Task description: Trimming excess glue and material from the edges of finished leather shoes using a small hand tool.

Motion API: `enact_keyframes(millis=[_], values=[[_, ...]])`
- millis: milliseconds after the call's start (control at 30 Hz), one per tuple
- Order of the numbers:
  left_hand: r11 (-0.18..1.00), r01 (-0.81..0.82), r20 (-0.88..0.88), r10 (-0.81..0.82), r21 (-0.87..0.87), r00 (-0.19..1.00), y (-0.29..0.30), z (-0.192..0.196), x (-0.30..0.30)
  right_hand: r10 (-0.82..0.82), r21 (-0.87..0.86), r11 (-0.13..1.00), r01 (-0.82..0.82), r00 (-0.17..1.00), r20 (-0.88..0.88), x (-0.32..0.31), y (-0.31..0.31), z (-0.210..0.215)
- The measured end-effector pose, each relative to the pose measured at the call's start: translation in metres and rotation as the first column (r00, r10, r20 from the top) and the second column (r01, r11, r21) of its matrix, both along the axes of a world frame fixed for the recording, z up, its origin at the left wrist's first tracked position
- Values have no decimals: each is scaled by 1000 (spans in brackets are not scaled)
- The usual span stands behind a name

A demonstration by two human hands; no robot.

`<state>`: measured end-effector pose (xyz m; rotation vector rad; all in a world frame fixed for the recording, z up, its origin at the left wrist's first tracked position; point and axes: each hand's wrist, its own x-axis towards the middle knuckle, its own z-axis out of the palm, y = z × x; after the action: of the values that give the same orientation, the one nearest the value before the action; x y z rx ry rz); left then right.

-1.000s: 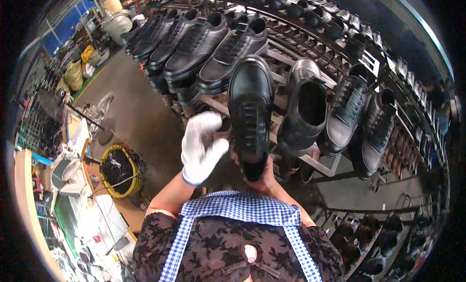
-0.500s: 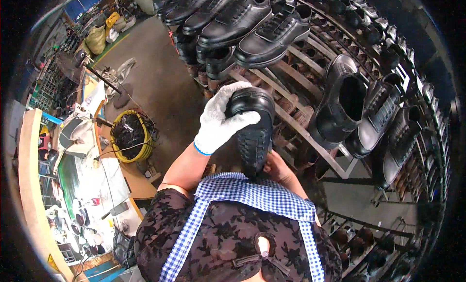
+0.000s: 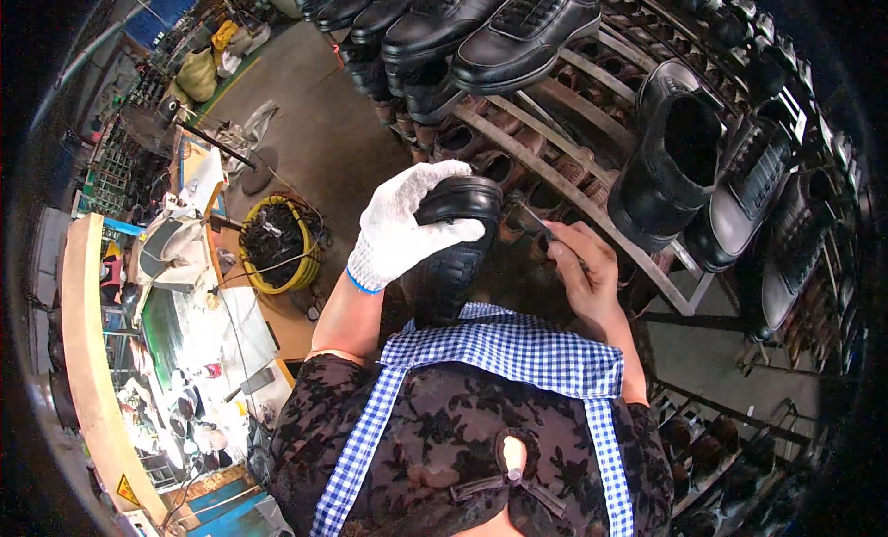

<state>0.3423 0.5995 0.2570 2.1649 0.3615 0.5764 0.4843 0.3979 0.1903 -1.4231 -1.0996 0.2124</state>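
A black lace-up leather shoe (image 3: 460, 202) stands in front of my chest, its toe pointing up and away. My left hand (image 3: 400, 224), in a white knit glove with a blue cuff edge, is closed round its toe end, thumb across the upper. To the right of the shoe, my bare right hand (image 3: 586, 271) grips a small knife (image 3: 534, 218) by its dark handle. Its thin blade points up and left toward the shoe's toe, with a gap between them. The shoe's heel end is in shadow close to the blue checked apron (image 3: 518, 350).
A rack (image 3: 592, 204) full of black shoes rises ahead and right, close to my right hand. On the left is a brightly lit, cluttered workbench (image 3: 236, 338). A yellow-rimmed basket (image 3: 277, 246) of dark scraps stands on the floor beside it.
My right hand has come out from behind the shoe to its right side, and the knife now shows. My left hand and the shoe have shifted slightly left and down.
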Motion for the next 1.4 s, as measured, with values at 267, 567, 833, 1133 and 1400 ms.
enact_keyframes(millis=[267,567,833,1133,1400], values=[[998,42,3,-42,37,999,-5,3,-8,-93,-24,994,110,919,382,0,-2,36],[995,100,28,-101,24,994,-9,2,-9,-82,-88,982,166,802,592,7,-10,46],[995,94,-3,-94,39,996,-9,2,-5,-85,-85,984,154,838,539,7,-8,46],[995,93,-2,-93,-34,996,-9,0,-4,-91,-82,985,151,865,494,8,-8,38],[995,97,-33,-98,-26,995,-10,1,-4,-95,-64,988,141,876,473,7,-7,35]])
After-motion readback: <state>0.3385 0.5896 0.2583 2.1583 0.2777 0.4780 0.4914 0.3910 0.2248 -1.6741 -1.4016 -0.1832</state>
